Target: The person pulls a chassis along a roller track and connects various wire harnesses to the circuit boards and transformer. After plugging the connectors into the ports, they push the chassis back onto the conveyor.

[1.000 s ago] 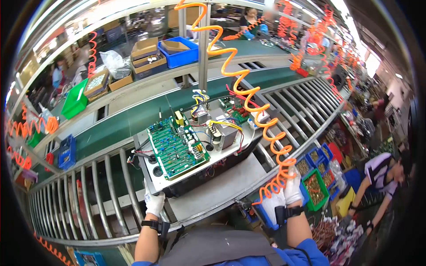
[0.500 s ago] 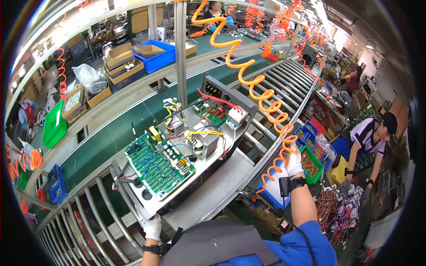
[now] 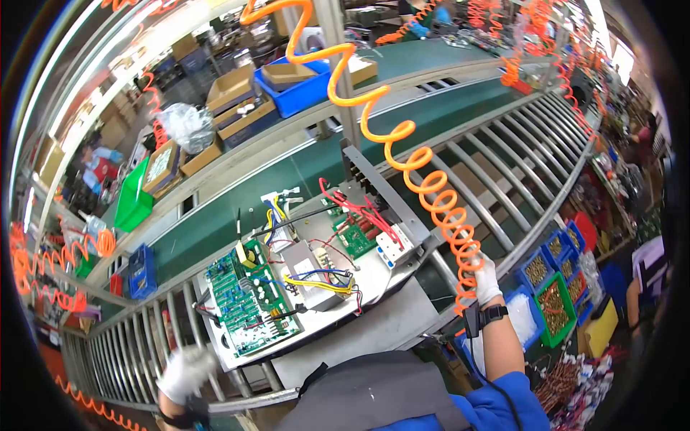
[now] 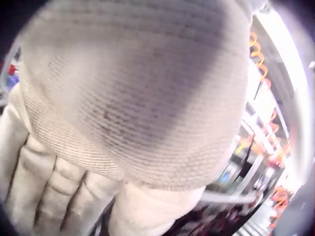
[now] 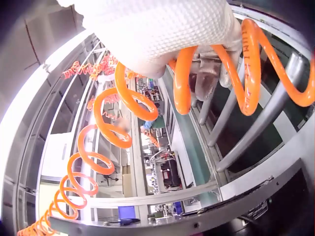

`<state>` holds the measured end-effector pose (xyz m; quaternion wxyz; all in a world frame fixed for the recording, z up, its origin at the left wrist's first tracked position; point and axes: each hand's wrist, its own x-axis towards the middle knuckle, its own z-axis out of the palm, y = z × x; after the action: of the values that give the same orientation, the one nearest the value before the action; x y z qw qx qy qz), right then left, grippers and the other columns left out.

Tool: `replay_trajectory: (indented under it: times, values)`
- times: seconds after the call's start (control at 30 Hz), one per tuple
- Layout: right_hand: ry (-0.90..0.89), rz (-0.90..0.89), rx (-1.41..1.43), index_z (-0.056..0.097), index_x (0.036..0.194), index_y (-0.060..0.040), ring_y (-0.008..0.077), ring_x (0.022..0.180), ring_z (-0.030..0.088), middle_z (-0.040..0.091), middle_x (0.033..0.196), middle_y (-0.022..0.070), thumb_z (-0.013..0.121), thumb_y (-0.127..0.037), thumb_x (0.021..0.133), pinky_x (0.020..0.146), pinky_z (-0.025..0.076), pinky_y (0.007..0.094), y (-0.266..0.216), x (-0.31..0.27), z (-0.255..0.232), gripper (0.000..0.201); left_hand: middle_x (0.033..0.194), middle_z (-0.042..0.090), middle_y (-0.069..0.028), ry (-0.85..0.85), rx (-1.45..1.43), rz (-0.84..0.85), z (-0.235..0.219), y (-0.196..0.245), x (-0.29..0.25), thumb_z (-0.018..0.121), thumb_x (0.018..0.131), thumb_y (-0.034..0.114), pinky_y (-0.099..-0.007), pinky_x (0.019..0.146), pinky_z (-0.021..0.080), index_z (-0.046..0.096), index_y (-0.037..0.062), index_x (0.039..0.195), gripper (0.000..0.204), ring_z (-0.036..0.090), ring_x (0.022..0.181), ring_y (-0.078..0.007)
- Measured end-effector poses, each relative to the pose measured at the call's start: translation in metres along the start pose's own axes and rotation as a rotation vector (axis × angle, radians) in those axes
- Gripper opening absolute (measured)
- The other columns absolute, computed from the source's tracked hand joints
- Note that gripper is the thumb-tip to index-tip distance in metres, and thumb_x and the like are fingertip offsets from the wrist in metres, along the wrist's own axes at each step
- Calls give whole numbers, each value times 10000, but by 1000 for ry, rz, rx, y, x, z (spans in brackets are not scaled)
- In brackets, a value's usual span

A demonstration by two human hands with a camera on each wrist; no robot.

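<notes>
An open metal chassis [image 3: 309, 231] stands tilted across the rollers in the head view, carrying a large green circuit board [image 3: 233, 302], a smaller board [image 3: 351, 241], a metal box with yellow and blue wires [image 3: 305, 267] and a dark upright end panel [image 3: 388, 197]. My white-gloved left hand [image 3: 187, 372], blurred, is off the chassis at its lower left; its fingers [image 4: 64, 191] look extended and hold nothing visible. To the right of the chassis, my gloved right hand [image 3: 487, 280] grips the orange coiled hose [image 5: 182, 83], fingers curled; anything else inside that hand is hidden.
Metal rollers [image 3: 496, 169] run on both sides of the chassis, with a green belt [image 3: 287, 169] behind. Blue bins and a green bin of small parts [image 3: 553, 309] stand at the right. Cardboard boxes and a blue tray [image 3: 305, 100] sit beyond the belt. Another person is partly visible at the right.
My left hand has come away from the chassis corner and moved left. My right hand remains at the coiled hose. The head view has shifted, showing more of the rollers at right.
</notes>
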<state>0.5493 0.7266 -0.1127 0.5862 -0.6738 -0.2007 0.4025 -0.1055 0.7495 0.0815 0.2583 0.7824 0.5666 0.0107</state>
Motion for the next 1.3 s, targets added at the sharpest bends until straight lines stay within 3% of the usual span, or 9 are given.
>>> replay_trajectory:
  times: [0.03, 0.1, 0.2, 0.3, 0.5, 0.73, 1.07, 1.13, 1.3]
  values:
    - [-106, -8, -55, 610, 1090, -21, 128, 712, 612, 637, 885, 35, 650, -288, 926, 598, 524, 296, 1, 3, -3, 316, 755, 660, -75, 139, -433, -149, -33, 86, 26, 596, 884, 111, -300, 647, 505, 683, 0, 902, 142, 625, 682, -156]
    - [-258, -26, -157, 590, 1137, -5, 125, 813, 626, 657, 939, 54, 710, -207, 862, 673, 526, 286, -10, -6, 0, 362, 902, 690, -146, 349, -98, 142, -53, 114, 82, 610, 857, 121, -342, 772, 521, 687, -21, 999, 215, 669, 849, -239]
    - [-403, -107, -264, 593, 1220, 21, 146, 973, 630, 665, 1095, 87, 719, -172, 824, 854, 511, 294, -6, 1, -22, 459, 1230, 606, -214, 192, 76, 375, -58, 158, 165, 645, 834, 194, -405, 1017, 431, 559, -23, 1283, 505, 572, 1164, -349]
    - [-138, -263, -488, 565, 1238, 56, 188, 1034, 620, 652, 1142, 113, 676, -153, 849, 911, 493, 313, -42, -23, -32, 456, 1350, 520, -263, -3, 159, 472, -35, 164, 236, 711, 808, 299, -406, 1056, 399, 381, -11, 1441, 778, 500, 1262, -393]
    - [-323, -564, -289, 590, 1243, 9, 183, 1007, 643, 666, 1087, 117, 698, -179, 862, 900, 495, 299, -182, -126, 79, 438, 991, 695, -179, -252, 60, 424, -59, 187, 269, 645, 877, 275, -371, 846, 512, 637, 40, 1188, 390, 661, 897, -305]
    - [-510, -1189, -1175, 388, 1442, -45, 329, 1259, 477, 522, 1301, 169, 777, -281, 745, 1042, 376, 461, -209, -84, 220, 832, 837, 670, -191, 295, 287, 660, -118, 196, 263, 633, 862, 181, -393, 730, 517, 692, 18, 993, 218, 666, 794, -345]
    - [-736, -841, -1484, 679, 1030, -51, 475, 1370, 324, 310, 1515, 277, 694, -257, 672, 1132, 285, 502, -242, -29, 231, 414, 1191, 643, -128, 422, 728, 335, -108, 210, 359, 641, 831, 161, -505, 945, 446, 663, 105, 1163, 337, 571, 1142, -363]
    - [-793, -830, -1411, 696, 966, -43, 453, 1383, 312, 307, 1518, 269, 698, -257, 665, 1136, 277, 511, -242, -22, 228, 370, 1244, 597, -151, 818, 785, 537, -93, 205, 368, 653, 797, 139, -481, 942, 446, 614, 99, 1239, 446, 581, 1100, -356]
    - [-955, -760, -1046, 698, 933, -15, 435, 1398, 293, 288, 1531, 255, 685, -280, 685, 1144, 257, 527, -229, 3, 215, 363, 899, 641, -148, 393, 484, 550, -70, 238, 310, 656, 771, 185, -426, 804, 500, 632, 69, 933, 201, 627, 861, -332]
